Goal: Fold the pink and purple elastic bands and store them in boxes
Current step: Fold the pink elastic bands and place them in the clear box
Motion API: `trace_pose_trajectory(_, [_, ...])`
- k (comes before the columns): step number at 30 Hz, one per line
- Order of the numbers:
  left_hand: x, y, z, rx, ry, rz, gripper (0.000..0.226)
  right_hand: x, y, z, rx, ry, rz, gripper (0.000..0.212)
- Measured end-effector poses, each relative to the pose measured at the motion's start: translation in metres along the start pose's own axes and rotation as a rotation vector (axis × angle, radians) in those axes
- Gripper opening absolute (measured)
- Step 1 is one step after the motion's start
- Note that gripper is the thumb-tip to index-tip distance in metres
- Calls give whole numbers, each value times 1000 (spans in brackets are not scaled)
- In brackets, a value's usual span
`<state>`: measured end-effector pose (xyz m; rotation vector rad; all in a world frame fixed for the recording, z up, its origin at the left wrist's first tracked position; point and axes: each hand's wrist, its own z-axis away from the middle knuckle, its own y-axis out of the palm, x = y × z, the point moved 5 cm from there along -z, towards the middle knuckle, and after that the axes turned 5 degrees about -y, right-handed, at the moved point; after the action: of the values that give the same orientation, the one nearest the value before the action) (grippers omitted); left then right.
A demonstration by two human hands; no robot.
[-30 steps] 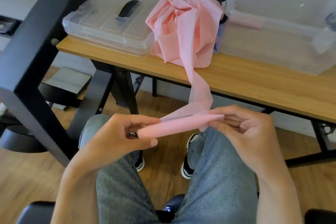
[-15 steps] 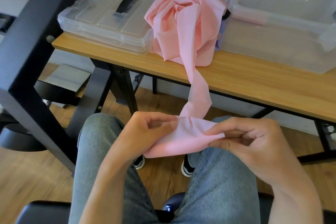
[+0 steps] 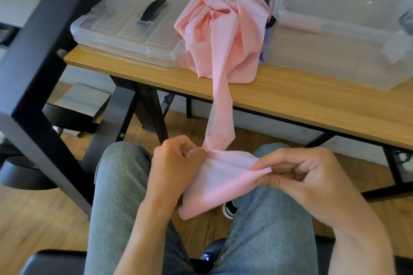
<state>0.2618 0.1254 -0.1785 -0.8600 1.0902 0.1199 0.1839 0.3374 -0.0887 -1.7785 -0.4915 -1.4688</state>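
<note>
At the far left a thick black metal frame post (image 3: 42, 56) slants down across the view, in front of the left end of the wooden tabletop (image 3: 312, 105). On the tabletop's left part lies a flat clear plastic box lid with a black handle (image 3: 134, 29). Just right of it, touching its edge, sits a crumpled heap of pink elastic band (image 3: 223, 35); one strip of it trails off the near edge of the tabletop and hangs down toward the person's lap. A bit of purple elastic band (image 3: 264, 38) peeks out between the pink heap and the big clear plastic storage box (image 3: 335, 51) standing at the right of the tabletop.

Nearer, above knees in blue jeans (image 3: 120, 185), the left hand (image 3: 174, 163) has its fingers curled, pinching the strip where it meets a spread pink fold. The right hand (image 3: 297, 176) pinches the fold's opposite corner between thumb and curled fingers, so the fold stretches between both hands and its lower edge droops between the knees. Wooden floor (image 3: 33, 219) lies beneath.
</note>
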Motion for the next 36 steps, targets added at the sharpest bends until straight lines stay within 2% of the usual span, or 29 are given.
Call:
trace_pose_trajectory(7, [17, -39, 3, -157, -283, 111, 34, -15, 16, -9, 38, 32, -18, 20])
trace_pose_trajectory(9, [18, -49, 8, -185, -330, 120, 32, -17, 25, -12, 62, 32, -30, 20])
trace_pose_trajectory(14, [26, -68, 12, -237, -436, 15, 24, -24, 45, -19, 126, 44, -12, 24])
trace_pose_trajectory(17, [36, -70, 7, -191, -494, -92, 23, -29, 50, -21, 133, 37, -14, 24])
trace_pose_trajectory(19, [35, -64, 4, -131, -433, -67, 27, -30, 48, -21, 108, 22, -39, 22])
trace_pose_trajectory(22, [25, -49, 2, 20, -275, 77, 27, -28, 36, -20, -23, -39, -64, 22])
trace_pose_trajectory(25, [14, -44, 0, 108, -151, 219, 8, -24, 17, -17, -188, -127, -105, 23])
trace_pose_trajectory(26, [10, -44, 0, 116, -121, 253, 8, -23, 11, -15, -235, -152, -121, 24])
trace_pose_trajectory(29, [-2, -48, 5, 135, -76, 353, 20, -23, -3, -10, -331, -167, -161, 27])
trace_pose_trajectory(33, [-9, -48, 12, 270, -26, 285, 42, -26, -13, -6, -431, -162, -187, 23])
trace_pose_trajectory(36, [-11, -45, 14, 352, 1, 319, 47, -28, -15, -6, -483, -162, -239, 23])
